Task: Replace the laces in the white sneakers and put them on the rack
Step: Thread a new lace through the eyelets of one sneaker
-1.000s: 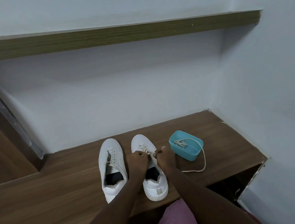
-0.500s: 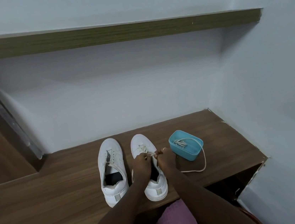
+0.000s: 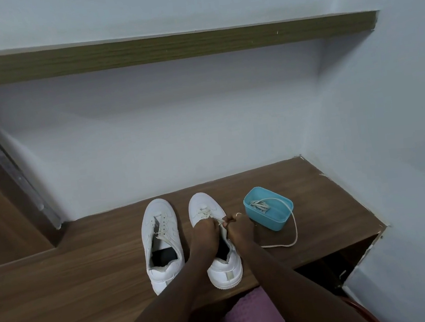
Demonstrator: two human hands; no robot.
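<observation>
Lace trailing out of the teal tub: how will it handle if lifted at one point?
Likely floppy: the trailing lace drapes over the teal tub rim and lies in a slack curve on the wooden surface. Probably very light, so it should sag either side of a grip. Pulling may tug the bundled lace inside, or slide the tub.

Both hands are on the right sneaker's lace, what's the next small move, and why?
Probably pull the lace through the eyelet being worked. The left hand and right hand both pinch it mid-tongue on the right sneaker, and it crosses only the toe rows.
</observation>
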